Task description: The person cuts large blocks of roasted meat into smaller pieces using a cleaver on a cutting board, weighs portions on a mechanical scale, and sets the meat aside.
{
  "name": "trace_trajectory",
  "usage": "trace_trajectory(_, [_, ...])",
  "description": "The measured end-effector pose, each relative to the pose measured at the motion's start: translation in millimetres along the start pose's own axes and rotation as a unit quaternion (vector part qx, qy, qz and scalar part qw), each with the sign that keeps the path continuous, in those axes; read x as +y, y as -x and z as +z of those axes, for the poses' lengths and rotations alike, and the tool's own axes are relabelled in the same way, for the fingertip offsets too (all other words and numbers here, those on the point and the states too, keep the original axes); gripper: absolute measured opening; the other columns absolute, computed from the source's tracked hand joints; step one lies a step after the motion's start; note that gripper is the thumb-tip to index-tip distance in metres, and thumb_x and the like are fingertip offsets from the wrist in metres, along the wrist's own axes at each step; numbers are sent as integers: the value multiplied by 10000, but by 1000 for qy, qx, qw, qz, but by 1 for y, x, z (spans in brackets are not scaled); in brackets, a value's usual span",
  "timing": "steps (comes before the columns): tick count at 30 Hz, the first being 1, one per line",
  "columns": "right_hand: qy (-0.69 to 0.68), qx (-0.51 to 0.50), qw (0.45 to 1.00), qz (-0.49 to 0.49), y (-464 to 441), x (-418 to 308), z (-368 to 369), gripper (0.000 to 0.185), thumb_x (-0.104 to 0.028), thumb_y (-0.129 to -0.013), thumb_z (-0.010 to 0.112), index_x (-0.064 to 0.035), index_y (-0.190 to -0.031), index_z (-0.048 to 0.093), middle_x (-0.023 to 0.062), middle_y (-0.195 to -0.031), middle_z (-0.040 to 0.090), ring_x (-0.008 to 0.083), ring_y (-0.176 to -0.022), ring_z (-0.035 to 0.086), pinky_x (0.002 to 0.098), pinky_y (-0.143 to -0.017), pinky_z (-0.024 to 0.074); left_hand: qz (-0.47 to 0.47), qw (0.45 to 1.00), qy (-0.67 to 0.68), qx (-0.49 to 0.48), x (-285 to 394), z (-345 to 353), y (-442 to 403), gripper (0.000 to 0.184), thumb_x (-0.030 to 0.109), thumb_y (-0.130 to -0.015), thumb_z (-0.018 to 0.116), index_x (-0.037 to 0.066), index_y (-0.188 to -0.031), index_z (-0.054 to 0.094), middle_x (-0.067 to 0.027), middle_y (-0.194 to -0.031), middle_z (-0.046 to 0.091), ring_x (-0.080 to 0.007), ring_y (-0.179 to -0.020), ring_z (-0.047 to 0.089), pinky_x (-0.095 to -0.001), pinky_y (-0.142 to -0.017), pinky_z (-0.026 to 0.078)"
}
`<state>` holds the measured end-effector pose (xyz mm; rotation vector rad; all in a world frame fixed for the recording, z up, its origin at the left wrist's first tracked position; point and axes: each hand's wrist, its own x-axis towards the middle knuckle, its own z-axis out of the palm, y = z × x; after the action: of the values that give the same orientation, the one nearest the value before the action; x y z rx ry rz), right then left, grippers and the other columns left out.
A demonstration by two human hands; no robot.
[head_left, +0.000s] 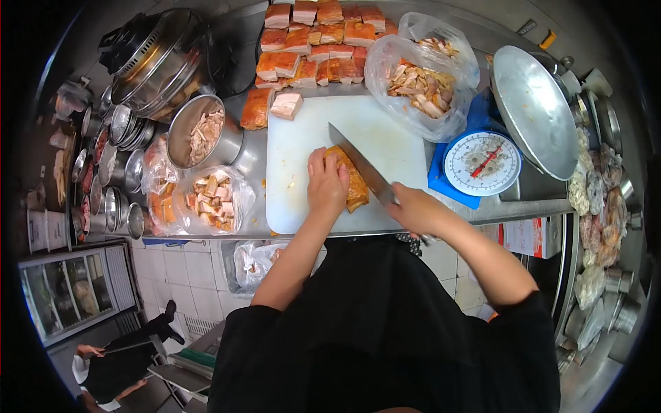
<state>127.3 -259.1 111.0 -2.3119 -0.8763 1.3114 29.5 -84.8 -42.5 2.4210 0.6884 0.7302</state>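
Observation:
On the white cutting board [296, 124] lies a slab of brown-skinned roast meat [355, 184]. My left hand [328, 180] rests on the slab's left side, its fingers bent and pressed against it. In my right hand [421, 210], fingers wrapped round the handle, is a large knife [365, 167]; its blade points up and left along the slab's right edge. A pale cut block of meat [286, 105] sits at the board's top left corner. Behind the board, rows of roast meat blocks [296, 41] cover the counter.
Right of the board stand a blue scale [482, 164] and a large metal pan [533, 110]. Plastic bags of cut meat [421, 86] [213, 199] flank the board. A metal pot [205, 131] holds meat strips. Another person [113, 372] is at lower left.

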Motion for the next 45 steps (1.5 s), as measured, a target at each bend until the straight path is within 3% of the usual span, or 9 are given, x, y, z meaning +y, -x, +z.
trace_trajectory(4, [-22, 3, 1000, 22, -28, 27, 32, 353, -189, -964, 536, 59, -1214, 508, 281, -876, 710, 369, -567, 689, 467, -613, 573, 7, 1000, 1, -9, -3, 1, 5, 293, 119, -926, 646, 20, -1189, 561, -229, -1378, 486, -435, -1322, 453, -483, -1085, 431])
trace_trajectory(6, [83, 175, 975, -111, -71, 31, 59, 304, -168, -954, 530, 43, -1173, 519, 289, -890, 706, 364, -557, 689, 463, -621, 576, 12, 1000, 1, 5, -2, 2, 0, 291, 118, -925, 648, 19, -1185, 561, -234, -1377, 489, -437, -1319, 457, -483, -1085, 430])
trace_trajectory(10, [-23, 71, 997, -34, -59, 34, 34, 301, -178, -947, 536, 28, -1167, 521, 251, -755, 693, 359, -558, 687, 471, -639, 572, 19, 1000, 14, -7, 1, -3, 3, 276, 114, -926, 649, 16, -1168, 559, -240, -1373, 497, -431, -1316, 465, -487, -1094, 423])
trace_trajectory(22, [-200, 199, 959, -17, 45, 108, 8, 341, -260, -972, 601, -31, -1221, 566, 135, -612, 628, 235, -444, 603, 382, -501, 484, 8, 983, -126, -131, 45, -13, -40, 356, 123, -866, 657, 72, -1216, 618, -167, -1485, 500, -358, -1436, 406, -623, -1195, 247])
trace_trajectory(26, [-173, 243, 954, 4, 57, 136, 28, 349, -229, -980, 616, -39, -1262, 540, 53, -577, 557, 155, -420, 541, 337, -434, 424, 254, 938, -122, -203, 41, 28, -66, 368, 77, -894, 596, 172, -1244, 661, -54, -1471, 542, -290, -1426, 432, -609, -1182, 277])
trace_trajectory(28, [-171, 199, 964, 51, 61, 146, 38, 387, -246, -968, 608, -18, -1275, 545, 168, -658, 665, 303, -534, 665, 436, -586, 532, 175, 904, -128, -369, 51, 33, -88, 323, 91, -903, 581, 150, -1202, 688, -52, -1340, 631, -288, -1316, 534, -545, -1104, 395])
trace_trajectory(34, [-101, 194, 973, 79, 53, 158, 56, 452, -279, -961, 606, 12, -1299, 536, 333, -1043, 690, 508, -1038, 648, 561, -920, 500, 100, 951, -76, -282, 35, 41, -145, 306, 147, -890, 612, 90, -1183, 680, -167, -1137, 692, -389, -1055, 652, -498, -918, 515])
trace_trajectory(40, [-57, 212, 974, 54, 51, 163, 56, 434, -272, -960, 600, 5, -1288, 535, 330, -1041, 689, 502, -1010, 656, 562, -901, 506, 173, 968, -4, -179, 98, 47, -218, 543, 416, -912, 729, 40, -1296, 652, -243, -1159, 707, -384, -1057, 696, -458, -914, 542])
trace_trajectory(45, [-59, 202, 977, 47, 47, 166, 55, 418, -264, -961, 595, 2, -1276, 527, 332, -1038, 686, 500, -995, 657, 568, -888, 504, 41, 980, -28, -192, 66, -10, -165, 609, 485, -911, 703, 49, -1330, 634, -224, -1251, 676, -389, -1159, 648, -461, -980, 511])
